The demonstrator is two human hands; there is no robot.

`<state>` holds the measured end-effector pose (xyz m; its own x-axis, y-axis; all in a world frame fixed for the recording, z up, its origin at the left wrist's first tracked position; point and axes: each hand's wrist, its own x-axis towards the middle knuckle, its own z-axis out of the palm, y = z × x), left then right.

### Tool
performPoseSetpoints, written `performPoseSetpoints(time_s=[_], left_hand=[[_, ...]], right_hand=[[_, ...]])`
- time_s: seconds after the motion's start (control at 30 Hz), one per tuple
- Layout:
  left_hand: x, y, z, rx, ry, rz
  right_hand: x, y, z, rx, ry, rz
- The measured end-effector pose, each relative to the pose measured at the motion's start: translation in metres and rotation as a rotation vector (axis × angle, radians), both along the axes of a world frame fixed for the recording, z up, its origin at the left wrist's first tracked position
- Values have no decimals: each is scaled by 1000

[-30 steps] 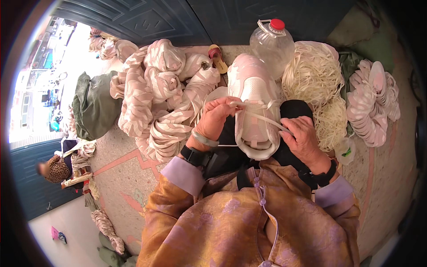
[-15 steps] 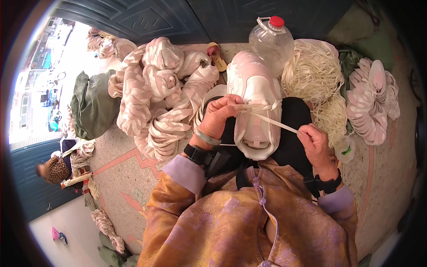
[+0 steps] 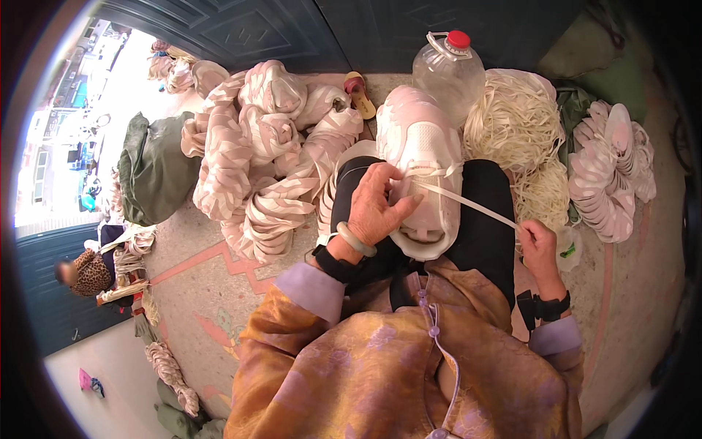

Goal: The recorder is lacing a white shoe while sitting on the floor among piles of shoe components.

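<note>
Holding the lace (image 3: 472, 203) pinched in my right grip (image 3: 538, 245), right of the shoe (image 3: 418, 135), which points toe-away on my lap (image 3: 486, 245); my left grip (image 3: 373, 212), nearer, sits spread loose at its left side.

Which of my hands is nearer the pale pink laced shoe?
Left. Your left hand overlaps the left side of the shoe; your right hand is off to its right, holding a flat white lace.

Clear jug (image 3: 455, 84), red cap (image 3: 458, 39), upright near dark blue door panels (image 3: 248, 33). Red-and-tan slipper (image 3: 359, 95) on the speckled floor (image 3: 183, 307), left of jug. Dark green sack (image 3: 150, 172) farther left. Person (image 3: 93, 274) in leopard print at far left, near another blue door (image 3: 44, 293).
</note>
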<state>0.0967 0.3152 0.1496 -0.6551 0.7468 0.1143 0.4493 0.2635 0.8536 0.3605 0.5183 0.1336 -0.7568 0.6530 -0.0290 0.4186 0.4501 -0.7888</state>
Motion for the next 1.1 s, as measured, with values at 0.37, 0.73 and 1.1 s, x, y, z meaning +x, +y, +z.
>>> performPoseSetpoints(time_s=[0.37, 0.73, 1.1], left_hand=[[20, -36, 0, -244, 538, -101], [-9, -11, -7, -216, 372, -7], [-17, -13, 17, -120, 268, 21]], right_hand=[[-104, -68, 38, 608, 31, 439], [-145, -43, 19, 630, 15, 423], [-148, -39, 13, 478, 152, 387]])
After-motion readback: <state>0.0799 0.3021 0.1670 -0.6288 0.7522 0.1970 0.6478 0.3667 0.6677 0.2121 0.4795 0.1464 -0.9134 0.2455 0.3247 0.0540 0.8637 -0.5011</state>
